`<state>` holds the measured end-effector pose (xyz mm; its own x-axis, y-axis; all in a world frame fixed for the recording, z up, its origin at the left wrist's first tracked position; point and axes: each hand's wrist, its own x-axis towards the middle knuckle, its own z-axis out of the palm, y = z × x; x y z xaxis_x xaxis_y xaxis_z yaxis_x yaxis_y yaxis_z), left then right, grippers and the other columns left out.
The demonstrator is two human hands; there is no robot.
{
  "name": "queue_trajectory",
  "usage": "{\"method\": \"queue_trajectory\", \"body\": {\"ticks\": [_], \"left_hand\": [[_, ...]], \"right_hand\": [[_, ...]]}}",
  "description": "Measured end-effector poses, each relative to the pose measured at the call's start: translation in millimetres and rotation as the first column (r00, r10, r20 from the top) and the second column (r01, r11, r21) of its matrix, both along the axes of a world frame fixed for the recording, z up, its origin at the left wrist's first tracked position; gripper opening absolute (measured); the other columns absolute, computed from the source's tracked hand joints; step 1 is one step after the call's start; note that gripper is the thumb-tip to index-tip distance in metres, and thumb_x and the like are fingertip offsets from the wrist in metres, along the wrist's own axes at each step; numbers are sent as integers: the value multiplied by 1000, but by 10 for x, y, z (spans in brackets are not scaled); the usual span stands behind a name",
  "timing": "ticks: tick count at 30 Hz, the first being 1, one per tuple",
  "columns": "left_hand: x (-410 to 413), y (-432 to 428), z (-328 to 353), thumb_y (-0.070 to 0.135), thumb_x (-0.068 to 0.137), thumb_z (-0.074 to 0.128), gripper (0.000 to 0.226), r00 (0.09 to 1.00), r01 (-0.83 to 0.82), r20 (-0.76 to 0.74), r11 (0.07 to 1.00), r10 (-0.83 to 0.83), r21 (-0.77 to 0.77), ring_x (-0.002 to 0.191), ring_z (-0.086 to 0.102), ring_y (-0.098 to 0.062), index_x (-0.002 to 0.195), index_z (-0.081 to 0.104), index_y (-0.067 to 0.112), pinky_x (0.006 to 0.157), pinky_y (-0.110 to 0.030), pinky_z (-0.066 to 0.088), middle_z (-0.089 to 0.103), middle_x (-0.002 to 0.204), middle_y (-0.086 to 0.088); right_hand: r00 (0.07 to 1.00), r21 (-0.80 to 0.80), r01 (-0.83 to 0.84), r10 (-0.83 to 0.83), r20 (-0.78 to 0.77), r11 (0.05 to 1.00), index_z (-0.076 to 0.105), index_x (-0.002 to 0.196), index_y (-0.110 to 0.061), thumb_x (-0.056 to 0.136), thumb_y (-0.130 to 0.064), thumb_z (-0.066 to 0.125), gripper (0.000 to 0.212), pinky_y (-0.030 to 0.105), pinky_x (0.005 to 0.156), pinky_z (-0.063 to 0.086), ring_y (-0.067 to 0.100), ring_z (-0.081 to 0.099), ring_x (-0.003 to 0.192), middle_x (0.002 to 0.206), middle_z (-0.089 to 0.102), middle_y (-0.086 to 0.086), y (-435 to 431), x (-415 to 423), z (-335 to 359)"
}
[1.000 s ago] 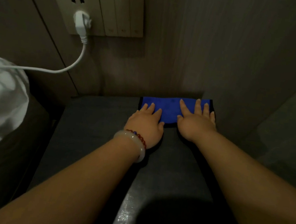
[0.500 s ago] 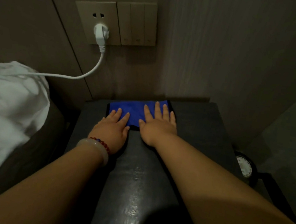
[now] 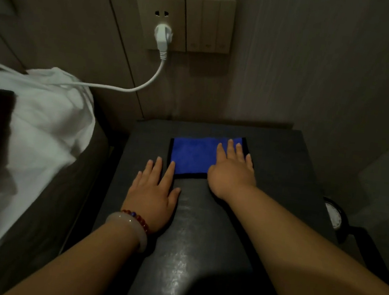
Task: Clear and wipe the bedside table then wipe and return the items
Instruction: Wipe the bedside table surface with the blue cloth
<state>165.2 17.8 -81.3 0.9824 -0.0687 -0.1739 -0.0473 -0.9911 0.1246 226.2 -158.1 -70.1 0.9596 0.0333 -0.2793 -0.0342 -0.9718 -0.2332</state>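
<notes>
Your right hand (image 3: 232, 174) lies flat on the right part of the blue cloth (image 3: 192, 157), fingers straight and slightly spread, gripping nothing. The cloth sits toward the back of the bedside table (image 3: 282, 183). Your left hand (image 3: 155, 191) rests flat on the bare top, fingers straight, forefinger just touching the cloth's near left corner. With only one palm bearing down, the free left side may bunch as you wipe, and a long rightward stroke could run off the edge.
</notes>
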Motion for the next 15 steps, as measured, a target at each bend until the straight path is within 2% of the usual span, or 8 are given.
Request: {"method": "queue_trajectory", "body": {"ticks": [5,7,10,12,14,15], "left_hand": [[-555,30,6,54,99,25,74,1000,-14,14,999,14,-34,149,-9,-17,154,-9,19,116,-33,-6,-10,163,-2],[-769,86,14,54,99,25,74,999,-31,13,999,32,-40,149,-9,-17,154,-9,18,114,-32,-8,-11,163,-2],[-1032,219,-17,57,96,17,75,999,-28,28,998,29,-48,149,-8,-17,154,-5,15,115,-32,-6,-8,163,-4],[-1193,291,-55,61,86,3,84,999,1,42,999,1,-50,149,-7,-17,155,1,13,116,-32,-5,-3,163,-5],[-1288,341,-124,60,83,0,88,998,17,63,999,-15,-42,147,-4,-18,154,11,11,116,-34,-2,4,163,-8],[-1311,355,-158,58,85,3,86,997,24,79,999,-21,-30,148,3,-20,153,18,8,116,-36,2,10,162,-10]], "right_hand": [[997,34,-25,22,72,999,-2,154,-16,99,-30,25,63,45,120,-4,23,-13,148,162,-13,7,-1,-764,-31],[995,64,22,-28,95,998,4,154,-14,99,-44,26,66,46,120,-2,23,-12,148,162,-10,9,35,-1147,-17],[986,58,112,-118,115,992,23,149,-14,89,-72,21,84,45,119,-4,27,-8,148,162,-1,12,62,-1682,-33],[983,52,117,-123,133,992,41,134,-18,88,-71,28,71,45,118,-2,28,-3,149,161,7,13,52,-2000,-82],[972,94,126,-141,186,988,51,114,-19,92,-56,41,45,47,120,7,28,7,149,159,19,13,2,-2235,-98],[968,110,129,-149,203,986,53,112,-18,94,-47,45,35,48,120,10,28,10,148,158,23,13,-32,-2326,-90]]}}
